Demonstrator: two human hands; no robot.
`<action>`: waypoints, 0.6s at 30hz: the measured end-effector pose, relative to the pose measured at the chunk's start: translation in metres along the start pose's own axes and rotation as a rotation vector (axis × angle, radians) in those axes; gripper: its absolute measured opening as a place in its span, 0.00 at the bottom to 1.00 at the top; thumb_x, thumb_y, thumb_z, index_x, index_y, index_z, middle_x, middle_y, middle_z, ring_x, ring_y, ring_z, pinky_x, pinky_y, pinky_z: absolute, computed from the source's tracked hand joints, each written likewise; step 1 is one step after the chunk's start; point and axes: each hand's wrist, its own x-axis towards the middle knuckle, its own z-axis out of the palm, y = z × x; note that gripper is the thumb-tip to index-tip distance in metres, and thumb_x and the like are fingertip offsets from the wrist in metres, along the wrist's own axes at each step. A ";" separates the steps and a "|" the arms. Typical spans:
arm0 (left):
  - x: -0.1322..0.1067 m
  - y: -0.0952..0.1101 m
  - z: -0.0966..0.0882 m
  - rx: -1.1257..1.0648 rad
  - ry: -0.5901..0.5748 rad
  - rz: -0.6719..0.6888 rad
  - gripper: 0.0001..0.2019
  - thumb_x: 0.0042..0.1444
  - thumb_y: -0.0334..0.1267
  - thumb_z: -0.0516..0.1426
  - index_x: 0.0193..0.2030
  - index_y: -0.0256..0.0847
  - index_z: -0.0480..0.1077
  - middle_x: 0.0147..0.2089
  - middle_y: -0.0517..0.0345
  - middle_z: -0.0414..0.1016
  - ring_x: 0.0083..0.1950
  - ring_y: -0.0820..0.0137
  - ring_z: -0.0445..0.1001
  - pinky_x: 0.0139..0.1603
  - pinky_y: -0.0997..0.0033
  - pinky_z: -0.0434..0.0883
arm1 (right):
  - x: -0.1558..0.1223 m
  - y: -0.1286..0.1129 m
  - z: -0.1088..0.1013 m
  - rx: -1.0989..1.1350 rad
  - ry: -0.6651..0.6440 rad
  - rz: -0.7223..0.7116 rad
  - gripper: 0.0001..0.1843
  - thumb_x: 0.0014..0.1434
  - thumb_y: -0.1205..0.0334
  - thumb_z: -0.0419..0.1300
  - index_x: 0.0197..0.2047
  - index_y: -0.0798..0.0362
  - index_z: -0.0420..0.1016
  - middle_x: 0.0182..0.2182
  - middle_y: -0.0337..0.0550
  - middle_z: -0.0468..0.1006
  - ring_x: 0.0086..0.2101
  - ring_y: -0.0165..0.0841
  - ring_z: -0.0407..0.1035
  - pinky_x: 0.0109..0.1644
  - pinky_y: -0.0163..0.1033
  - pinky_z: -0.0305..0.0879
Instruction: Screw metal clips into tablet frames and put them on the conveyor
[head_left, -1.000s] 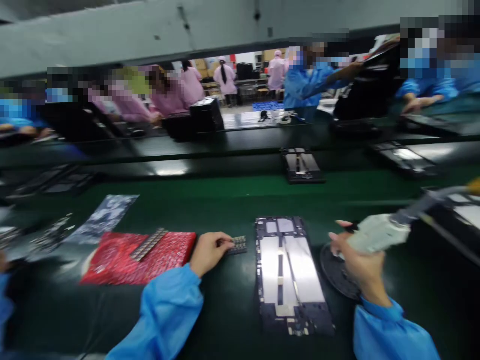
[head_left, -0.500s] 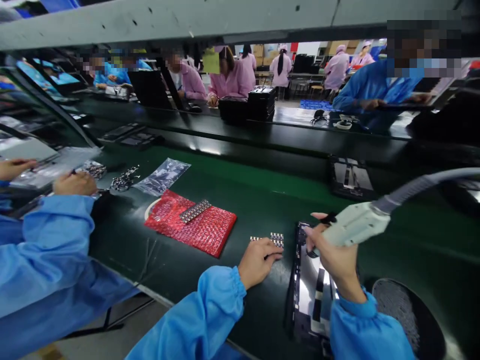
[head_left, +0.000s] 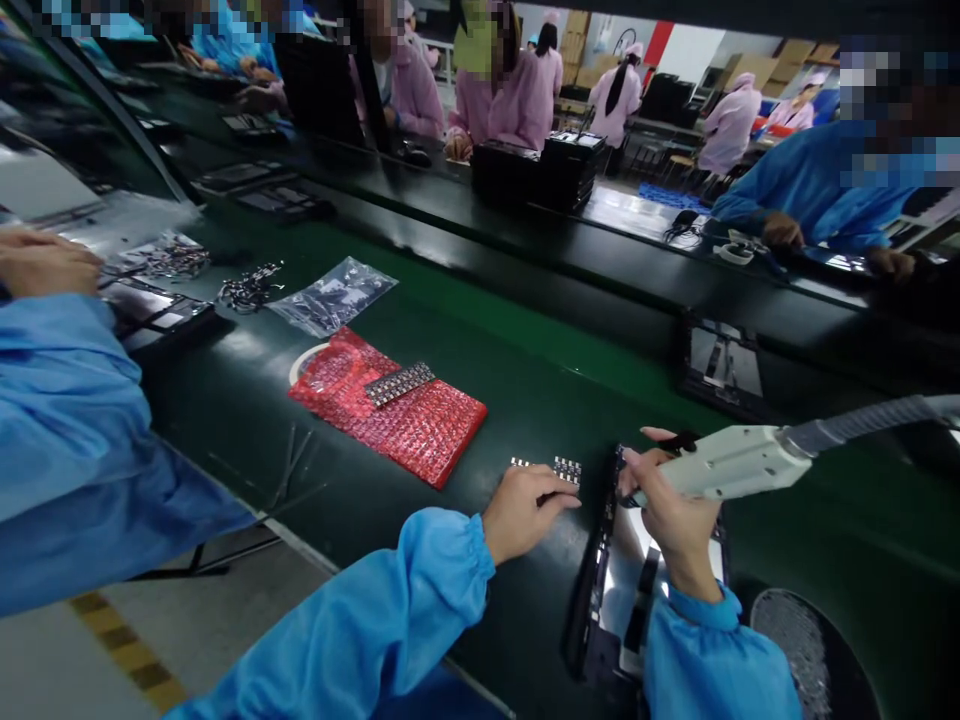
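My left hand [head_left: 525, 510] bends its fingers on the green bench and pinches the edge of a small panel of circuit boards [head_left: 568, 468]. Part of the panel is hidden under the fingers. My right hand [head_left: 671, 505] is closed around the front end of a pale hand tool [head_left: 739, 462] with a grey ribbed hose [head_left: 862, 422]. That hand is above the upper end of a flat black device [head_left: 600, 585] with a silvery inner face. The tool's tip is hidden by my fingers.
To the left, a red bubble-wrap pouch [head_left: 427, 430] carries another board strip [head_left: 400, 384]. Behind it are a clear bag [head_left: 337, 297] and a pile of small parts [head_left: 251, 287]. A round dark dish [head_left: 795, 640] stands at right. A co-worker's blue sleeve [head_left: 67, 400] reaches in from the left.
The view has tilted down and shifted, so the background sits higher and turned. Both my hands keep nearly the same places at the panel and device. The co-worker's hand at left has moved left.
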 end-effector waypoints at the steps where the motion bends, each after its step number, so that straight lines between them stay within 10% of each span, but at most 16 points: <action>1: 0.000 0.000 -0.001 0.009 0.009 -0.007 0.05 0.56 0.35 0.62 0.37 0.42 0.81 0.34 0.56 0.81 0.34 0.70 0.78 0.40 0.72 0.73 | 0.000 0.000 0.000 0.000 0.000 -0.002 0.17 0.52 0.62 0.68 0.45 0.54 0.71 0.14 0.29 0.69 0.15 0.30 0.64 0.25 0.38 0.64; 18: 0.004 0.007 -0.004 -0.313 0.157 -0.188 0.06 0.53 0.36 0.61 0.33 0.35 0.78 0.30 0.53 0.80 0.26 0.71 0.78 0.28 0.76 0.74 | -0.001 0.005 -0.001 0.021 -0.011 0.005 0.15 0.53 0.63 0.68 0.43 0.54 0.70 0.14 0.29 0.69 0.15 0.29 0.65 0.24 0.37 0.62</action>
